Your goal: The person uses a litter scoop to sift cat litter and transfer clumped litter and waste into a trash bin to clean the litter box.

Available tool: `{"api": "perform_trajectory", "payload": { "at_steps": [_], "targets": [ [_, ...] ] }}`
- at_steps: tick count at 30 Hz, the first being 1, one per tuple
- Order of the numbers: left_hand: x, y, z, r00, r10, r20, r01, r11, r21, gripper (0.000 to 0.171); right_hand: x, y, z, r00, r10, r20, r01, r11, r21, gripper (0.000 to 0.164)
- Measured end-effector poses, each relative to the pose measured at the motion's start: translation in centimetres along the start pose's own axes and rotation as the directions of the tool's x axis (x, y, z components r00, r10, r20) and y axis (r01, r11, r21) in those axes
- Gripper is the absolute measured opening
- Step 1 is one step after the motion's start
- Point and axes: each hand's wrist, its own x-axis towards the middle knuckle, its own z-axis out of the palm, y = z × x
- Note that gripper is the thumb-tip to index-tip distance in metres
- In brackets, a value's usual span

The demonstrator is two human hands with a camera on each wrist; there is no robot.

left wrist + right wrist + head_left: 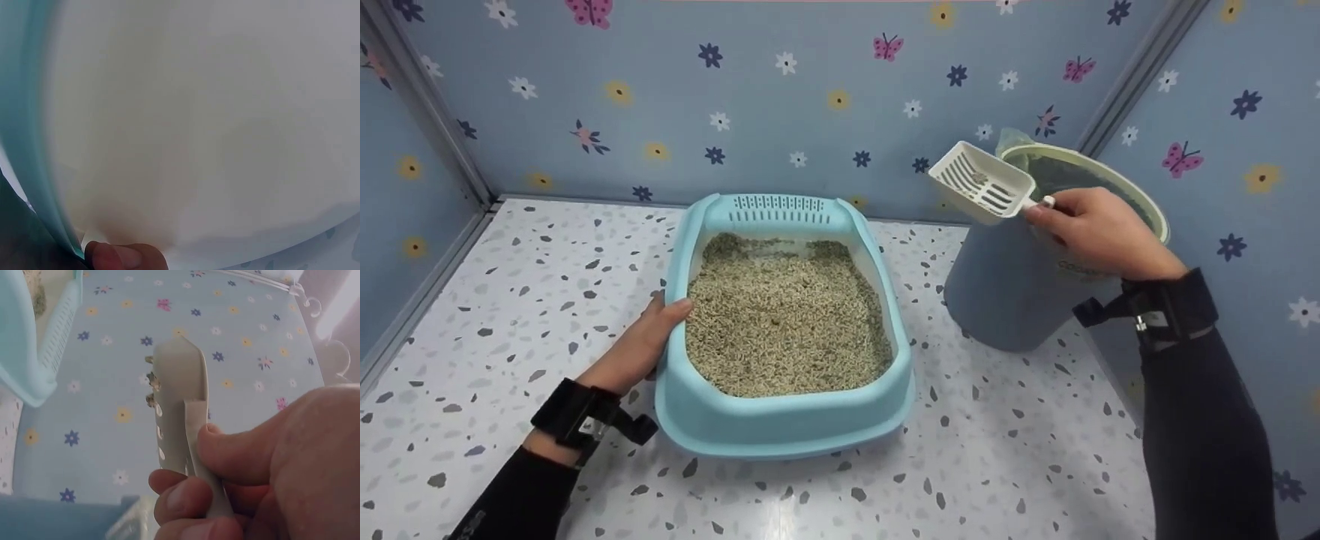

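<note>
A light-blue litter box (784,427) stands on the speckled surface, its bed filled with tan litter pellets (787,322). My left hand (637,345) grips its left rim, thumb over the top edge; the other fingers are partly hidden beneath. In the left wrist view a fingertip (132,257) shows below the box's pale wall (197,124). My right hand (1099,229) holds a white slotted litter scoop (1001,180) by its handle, beside and above the bin's near-left rim. A few small bits of litter (152,385) stick out through the scoop's slots.
A grey-blue bin (1005,285) with a pale rim and a translucent liner (1014,140) stands right of the box. Flowered blue panels (780,97) close in the back and both sides. The speckled white surface (540,300) lies under the box and bin.
</note>
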Motion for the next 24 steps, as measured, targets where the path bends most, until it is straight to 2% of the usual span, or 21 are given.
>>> {"api": "perform_trajectory", "payload": {
  "at_steps": [5,9,18,24],
  "targets": [
    [-0.1,0.0,0.3,1.000,0.025,0.004,-0.025,0.999,-0.028,0.090,-0.5,1.7,-1.6,0.993,0.093,-0.066,-0.091,0.995,0.029,0.062],
    [-0.1,0.0,0.3,1.000,0.027,0.003,-0.027,0.999,-0.033,0.089,-0.6,3.0,-2.6,0.984,0.147,-0.105,-0.146,0.989,0.019,0.062],
    [-0.1,0.2,0.3,1.000,-0.012,-0.006,0.012,1.000,-0.013,0.097,0.1,5.1,-2.8,0.963,0.244,-0.114,-0.254,0.963,-0.084,0.051],
    [-0.1,0.2,0.2,1.000,-0.011,-0.010,0.011,1.000,0.003,0.099,0.3,5.4,-2.3,0.963,0.213,-0.167,-0.239,0.958,-0.160,0.033]
  ]
}}
